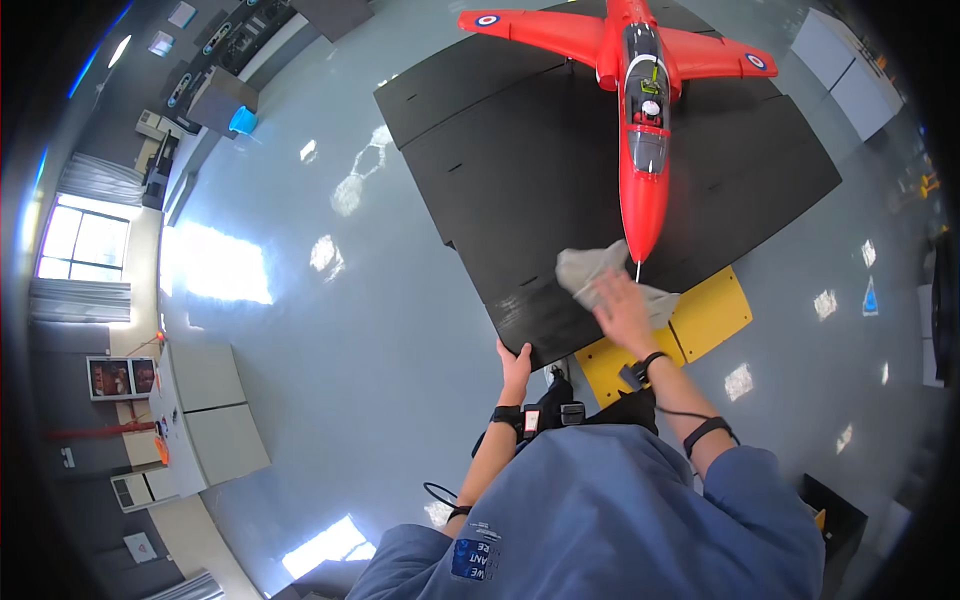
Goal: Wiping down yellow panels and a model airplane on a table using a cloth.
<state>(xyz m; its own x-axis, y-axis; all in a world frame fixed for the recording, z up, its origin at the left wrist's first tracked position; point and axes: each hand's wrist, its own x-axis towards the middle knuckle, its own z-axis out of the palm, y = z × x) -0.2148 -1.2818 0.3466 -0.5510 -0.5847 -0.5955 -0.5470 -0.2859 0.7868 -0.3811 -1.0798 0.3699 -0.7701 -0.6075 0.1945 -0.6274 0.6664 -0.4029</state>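
A grey cloth (pixel 592 271) lies bunched under my right hand (pixel 624 311), close to the nose tip of a red model jet (pixel 643 202). The hand is slightly blurred and its fingers are spread over the fabric. My left hand (pixel 516 369) grips the near left corner of a black platform (pixel 540 195), its thumb on top and the other fingers partly hidden at the edge. The jet stands on the platform with its nose towards me. A small pilot figure (pixel 650 110) sits under its clear canopy.
A yellow panel (pixel 710 315) sits low beside the platform's near edge. White cabinets (pixel 214 412) stand at the left, and another white cabinet (pixel 847 73) at the upper right. A blue bucket (pixel 242 121) is on the far left side. Grey glossy floor (pixel 375 315) surrounds the platform.
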